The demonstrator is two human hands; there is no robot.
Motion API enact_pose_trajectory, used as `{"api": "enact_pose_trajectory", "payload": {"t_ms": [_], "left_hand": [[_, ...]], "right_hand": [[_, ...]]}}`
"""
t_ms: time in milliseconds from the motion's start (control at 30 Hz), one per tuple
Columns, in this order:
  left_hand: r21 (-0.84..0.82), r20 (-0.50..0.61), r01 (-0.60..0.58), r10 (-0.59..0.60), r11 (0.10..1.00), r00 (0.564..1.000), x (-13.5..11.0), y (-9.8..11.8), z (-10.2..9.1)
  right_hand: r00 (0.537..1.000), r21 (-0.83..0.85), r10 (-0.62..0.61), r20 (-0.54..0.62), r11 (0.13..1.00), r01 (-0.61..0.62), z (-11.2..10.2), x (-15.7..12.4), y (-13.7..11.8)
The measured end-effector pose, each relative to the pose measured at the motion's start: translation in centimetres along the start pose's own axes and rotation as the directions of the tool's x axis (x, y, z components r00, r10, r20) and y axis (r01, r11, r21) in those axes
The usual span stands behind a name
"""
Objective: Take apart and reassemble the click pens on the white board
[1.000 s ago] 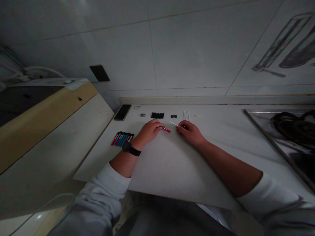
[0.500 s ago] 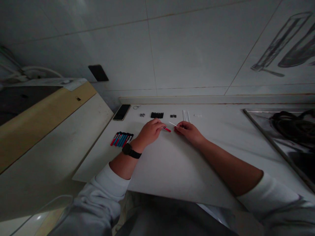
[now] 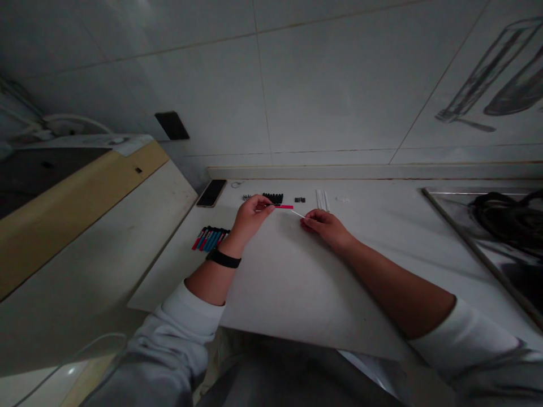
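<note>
My left hand [image 3: 250, 216] is raised a little off the white board [image 3: 297, 282] and pinches a thin red pen barrel [image 3: 283, 207] that points right. My right hand [image 3: 324, 225] rests on the board and pinches a thin white refill rod [image 3: 298, 213] whose tip points at the red barrel's end. The two parts almost meet between my hands. A black watch [image 3: 223, 258] sits on my left wrist.
A row of red and blue pens [image 3: 211, 238] lies left of my left hand. Along the far edge lie a phone [image 3: 211, 193], small black parts [image 3: 272, 198], more black bits [image 3: 299, 200] and white rods [image 3: 322, 199]. A sink with black cables [image 3: 504, 217] is at the right.
My left hand has lifted and moved away from me with the red barrel, which now lies level. The right hand has stayed in place with the white rod.
</note>
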State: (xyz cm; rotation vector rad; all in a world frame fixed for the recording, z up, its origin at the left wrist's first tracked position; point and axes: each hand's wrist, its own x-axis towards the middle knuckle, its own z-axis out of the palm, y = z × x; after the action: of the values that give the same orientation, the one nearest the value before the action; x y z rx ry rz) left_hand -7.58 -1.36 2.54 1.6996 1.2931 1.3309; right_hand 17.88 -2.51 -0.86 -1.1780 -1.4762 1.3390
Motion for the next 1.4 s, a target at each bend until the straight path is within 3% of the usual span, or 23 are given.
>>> {"api": "enact_pose_trajectory", "payload": {"t_ms": [133,300,400,533,667,767,967,1233,1400], "left_hand": [[-0.227,-0.020,0.092,-0.099,0.970,0.995,0.4,-0.1,-0.6],[-0.253,-0.123,0.088,-0.122,0.963,0.985,0.8,0.4,-1.9],[-0.142,-0.089,0.088,-0.101,0.986,0.991,1.1,0.8,-4.0],[0.252,0.123,0.090,-0.124,0.964,0.985,0.8,0.6,-7.6],[0.585,0.293,0.108,-0.334,0.803,0.896,0.2,-0.1,-9.5],[0.678,0.294,0.117,-0.414,0.726,0.862,0.1,-0.7,-9.5],[0.737,0.278,0.092,-0.424,0.670,0.862,0.2,-1.5,-9.9],[0.877,0.190,0.120,-0.565,0.466,0.803,0.3,0.0,-10.1],[0.880,0.168,0.147,-0.586,0.451,0.792,0.2,0.6,-10.0]], "right_hand": [[1.000,0.063,0.028,-0.011,0.998,-0.027,0.1,-0.1,-0.3],[1.000,0.029,0.018,-0.010,0.999,-0.017,0.0,-0.2,-0.4],[1.000,-0.024,0.007,-0.002,1.000,-0.007,0.0,-0.1,-0.3],[1.000,0.026,0.019,0.019,0.999,-0.020,-0.1,-0.1,-0.4],[0.999,0.043,0.036,0.027,0.998,-0.038,-0.1,-0.3,-0.7],[0.999,0.035,0.037,0.027,0.999,-0.038,-0.1,-0.4,-0.9],[0.999,0.050,0.042,0.030,0.998,-0.043,-0.1,-0.5,-1.0],[0.998,0.101,0.059,0.025,0.993,-0.062,0.0,-0.4,-0.9],[0.998,0.085,0.044,0.036,0.995,-0.047,-0.1,-0.3,-0.7]]}}
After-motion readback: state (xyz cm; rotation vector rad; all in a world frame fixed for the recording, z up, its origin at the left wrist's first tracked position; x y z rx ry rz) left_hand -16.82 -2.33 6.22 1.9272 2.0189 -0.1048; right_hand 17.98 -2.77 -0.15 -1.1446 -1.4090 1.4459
